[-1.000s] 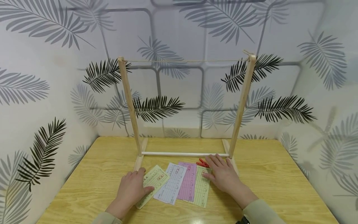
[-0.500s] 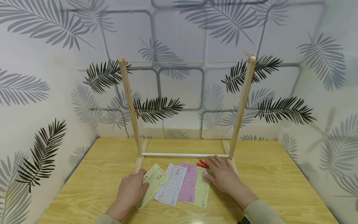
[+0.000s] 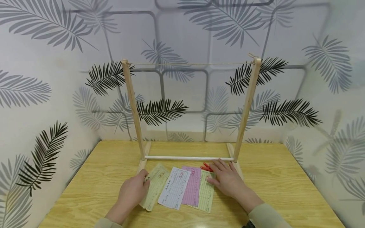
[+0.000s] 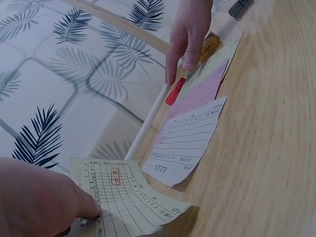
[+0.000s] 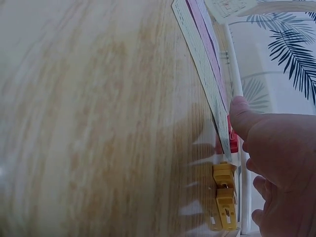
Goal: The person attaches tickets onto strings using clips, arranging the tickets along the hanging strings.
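My left hand [image 3: 131, 192] pinches a pale yellow printed slip [image 3: 155, 188] between thumb and fingers. In the left wrist view this slip stands tilted, its lower edge curling near the wood. Right of it a white slip [image 3: 174, 189], a pink slip [image 3: 190, 191] and another yellow slip [image 3: 206, 193] lie overlapping on the table. My right hand [image 3: 228, 179] stays over the far right end of the slips, fingers extended, beside a red clothespin [image 3: 206, 167]. Yellow clothespins [image 5: 225, 195] show under that hand in the right wrist view; the head view hides them.
Behind the slips stands a wooden frame [image 3: 132, 107] with a string [image 3: 188, 64] across its top and a white rod [image 3: 188, 157] low down. A grey clip [image 4: 240, 7] lies past my right hand. Leaf-patterned walls [image 3: 182, 91] enclose the table [image 3: 265, 177].
My left hand has closed its thumb on the left yellow slip, lifting and tilting it away from the white slip. The right hand has hardly moved.
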`<action>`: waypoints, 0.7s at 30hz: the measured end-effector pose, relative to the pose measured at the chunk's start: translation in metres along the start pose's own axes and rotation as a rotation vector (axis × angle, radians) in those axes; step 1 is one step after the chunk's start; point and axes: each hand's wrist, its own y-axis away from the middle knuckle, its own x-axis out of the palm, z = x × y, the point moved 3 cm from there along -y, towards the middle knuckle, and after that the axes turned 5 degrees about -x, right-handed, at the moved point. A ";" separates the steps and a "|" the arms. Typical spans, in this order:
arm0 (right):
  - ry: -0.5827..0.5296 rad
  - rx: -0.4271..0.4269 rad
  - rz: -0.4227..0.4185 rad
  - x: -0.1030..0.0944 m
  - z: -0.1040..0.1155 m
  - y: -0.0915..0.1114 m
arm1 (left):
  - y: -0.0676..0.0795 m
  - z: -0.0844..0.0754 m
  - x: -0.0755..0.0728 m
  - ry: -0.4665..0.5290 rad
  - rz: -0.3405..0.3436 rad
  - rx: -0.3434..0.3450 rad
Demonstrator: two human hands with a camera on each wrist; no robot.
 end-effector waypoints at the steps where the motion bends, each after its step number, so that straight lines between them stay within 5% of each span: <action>1: 0.004 -0.004 -0.005 0.001 -0.001 0.000 | 0.000 -0.001 -0.001 0.008 -0.007 0.004; 12: 0.010 0.039 0.032 -0.013 0.009 0.002 | -0.011 -0.010 -0.012 0.117 -0.062 -0.007; 21: 0.007 -0.021 -0.051 -0.004 -0.005 0.008 | -0.023 -0.026 -0.017 0.239 -0.113 -0.017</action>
